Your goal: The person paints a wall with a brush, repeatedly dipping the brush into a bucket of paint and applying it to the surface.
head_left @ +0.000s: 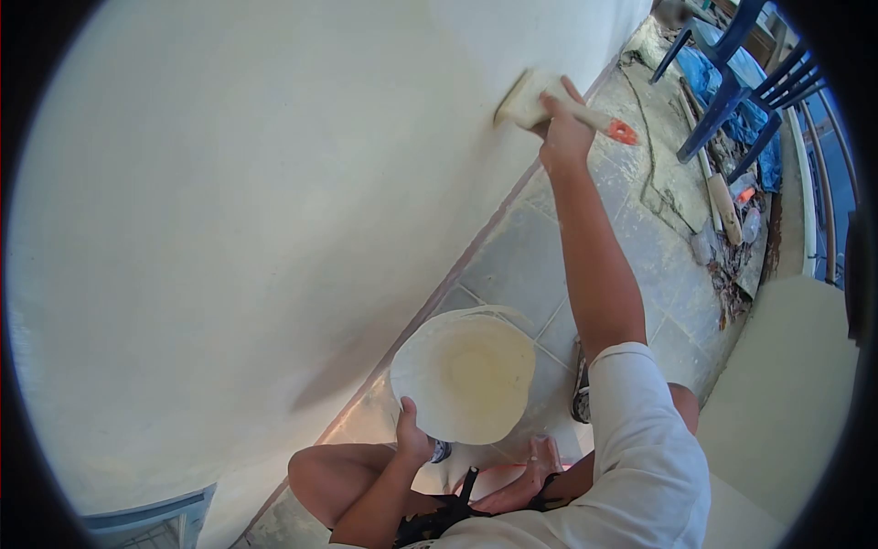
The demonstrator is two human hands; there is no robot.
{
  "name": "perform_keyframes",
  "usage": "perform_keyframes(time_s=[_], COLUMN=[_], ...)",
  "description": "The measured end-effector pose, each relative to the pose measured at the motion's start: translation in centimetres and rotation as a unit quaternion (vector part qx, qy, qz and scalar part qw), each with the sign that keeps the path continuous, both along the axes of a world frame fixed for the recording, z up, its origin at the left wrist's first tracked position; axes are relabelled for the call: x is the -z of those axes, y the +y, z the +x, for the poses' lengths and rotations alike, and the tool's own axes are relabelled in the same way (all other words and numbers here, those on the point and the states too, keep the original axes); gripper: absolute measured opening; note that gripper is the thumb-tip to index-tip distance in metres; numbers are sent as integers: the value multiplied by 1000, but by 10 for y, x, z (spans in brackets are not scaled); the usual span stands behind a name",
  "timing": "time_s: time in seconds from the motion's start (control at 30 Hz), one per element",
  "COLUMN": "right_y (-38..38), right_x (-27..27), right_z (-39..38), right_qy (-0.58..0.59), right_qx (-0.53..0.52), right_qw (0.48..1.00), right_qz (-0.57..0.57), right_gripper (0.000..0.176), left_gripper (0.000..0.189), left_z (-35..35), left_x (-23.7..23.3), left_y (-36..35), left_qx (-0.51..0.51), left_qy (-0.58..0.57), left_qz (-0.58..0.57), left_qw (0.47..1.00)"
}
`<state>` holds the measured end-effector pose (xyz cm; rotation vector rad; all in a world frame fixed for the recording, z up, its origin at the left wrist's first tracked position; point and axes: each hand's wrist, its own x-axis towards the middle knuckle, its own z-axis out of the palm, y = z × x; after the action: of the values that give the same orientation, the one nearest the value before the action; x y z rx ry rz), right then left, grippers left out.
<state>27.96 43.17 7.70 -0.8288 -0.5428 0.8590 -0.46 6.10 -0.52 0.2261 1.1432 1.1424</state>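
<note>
In the head view my right hand (567, 137) is closed around a wide paintbrush (526, 99) with a pale handle and an orange-red end. Its bristles are against the white wall (274, 165), a little above the floor line. With my left hand (413, 437) I grip the near left rim of a white bucket (416, 366); the thumb shows on the rim and the fingers are partly hidden. Pale, cream-coloured liquid (476, 366) lies inside it. The bucket is in front of my bent legs, close beside the wall.
Grey tiles (521, 252) with pale splashes cover the floor. Blue plastic chairs (732, 91) stand at the upper right, near a blue sheet (764, 137), wooden pieces (722, 206) and dry leaves. A railing (819, 183) and low wall (786, 366) run along the right.
</note>
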Motion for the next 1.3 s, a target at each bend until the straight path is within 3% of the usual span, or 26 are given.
perform_keyframes(time_s=[0.07, 0.13, 0.23, 0.27, 0.3, 0.33, 0.37, 0.43, 0.47, 0.53, 0.57, 0.63, 0.73, 0.8, 0.9, 1.0, 1.03, 1.1, 1.23, 1.3], right_y=[-12, -27, -21, -27, -12, 8, 13, -2, -9, -18, -22, -25, -13, -25, -16, -12, -20, -34, -38, -27], right_x=[-40, -47, 33, 38, 40, 42, 23, -43, -64, -89, -88, -84, 16, 46, 10, -80, -101, -120, -44, -31], right_z=[11, 23, 16, 5, -5, -15, -27, -20, -14, 2, 4, 4, -5, 1, -16, -24, -17, -3, -1, -23], right_qy=[54, 112, 55, 53, 48, -31, -108, 22, 16, 71, 67, 125, 96, 90, 100, 55, 64, 52, 21, 19], right_qx=[-40, 27, 85, 47, 49, 74, 98, 14, 12, -46, -48, -37, -16, 11, 13, -17, -44, -28, 35, 15], right_qw=[995, 982, 995, 991, 992, 994, 988, 999, 999, 988, 988, 982, 995, 991, 988, 998, 993, 990, 999, 998], right_qz=[68, 151, 10, -111, -102, -78, -56, -27, -32, 128, 127, 134, -37, -101, -118, 15, 89, 126, 1, -58], right_gripper=[53, 52, 50, 50, 50, 50, 49, 52, 52, 53, 53, 54, 54, 52, 52, 52, 54, 55, 53, 49], left_gripper=[67, 67, 66, 66, 66, 66, 66, 66, 66, 65, 64, 63, 62, 61, 58, 58, 58, 58, 60, 59], left_z=[-1, 1, 3, 5, 8, 9, 9, 4, 5, 5, 3, 1, 0, -1, 9, 5, 6, 10, 7, 10], left_x=[7, 7, 4, 4, 4, 5, 6, 4, 4, 1, 0, 6, 16, 18, -3, 12, 7, -4, 7, 2], left_y=[4, 2, 5, 6, 8, 9, 9, 6, 6, 6, 4, 3, -2, 0, 11, 10, 9, 11, 6, 3], left_qx=[8, 6, -3, -8, -7, -4, -2, 5, 15, 31, 48, 32, 30, 21, -24, -28, -31, -11, 27, 25], left_qy=[-37, -38, -17, -3, -8, -8, -6, -3, -4, -11, -9, -4, -4, 23, 19, 53, 48, -14, 19, -4], left_qz=[-6, -4, 4, 4, 13, 10, 6, -7, -16, -12, -6, -18, -15, -1, 18, -44, -45, -5, 29, 38], left_qw=[999, 999, 1000, 1000, 1000, 1000, 1000, 1000, 1000, 999, 999, 999, 999, 1000, 999, 997, 997, 1000, 999, 999])
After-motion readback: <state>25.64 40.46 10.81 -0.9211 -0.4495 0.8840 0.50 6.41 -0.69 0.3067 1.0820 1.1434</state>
